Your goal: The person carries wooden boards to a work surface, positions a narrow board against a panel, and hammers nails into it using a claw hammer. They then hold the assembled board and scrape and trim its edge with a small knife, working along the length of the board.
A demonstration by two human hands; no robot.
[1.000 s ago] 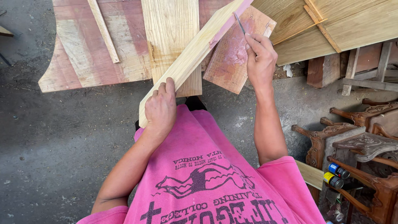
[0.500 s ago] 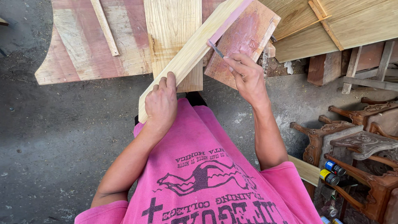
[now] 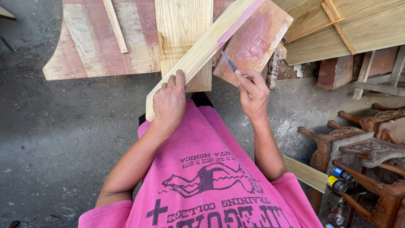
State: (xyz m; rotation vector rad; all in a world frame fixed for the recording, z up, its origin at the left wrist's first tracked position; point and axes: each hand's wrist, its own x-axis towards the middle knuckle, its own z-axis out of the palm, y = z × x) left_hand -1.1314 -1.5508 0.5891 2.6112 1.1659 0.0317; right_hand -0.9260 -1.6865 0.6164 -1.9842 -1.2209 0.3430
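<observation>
L hand [image 3: 169,100] fingers [image 3: 180,78] are curling tight over the near end of the pale wood strip [image 3: 202,48], holding it slanted from near-left up to far-right. R hand [image 3: 252,93] fingers [image 3: 244,76] are pinching narrow around a thin dark-tipped tool [image 3: 229,61], tip pointing far-left twd the strip's edge.

Vs 1 s ago: R hand has come down nearer to the body, off the reddish board [image 3: 255,40] and now just below it, tool tip near the strip's pink-painted edge. L hand is keeping the same grip; strip is staying at abt the same slant.

Outward: strip is lying across a pale upright plank [image 3: 183,25] and a wide pink-streaked panel [image 3: 93,46], all resting on the grey concrete floor [image 3: 55,139]. A thin slat [image 3: 114,25] is lying on the panel.

Packages: near right, among carved brown chair parts [image 3: 371,147], two small bottles – one w/ blue cap [image 3: 342,175], one w/ yellow cap [image 3: 336,183], lying side by side; labels too small to tell.
</observation>
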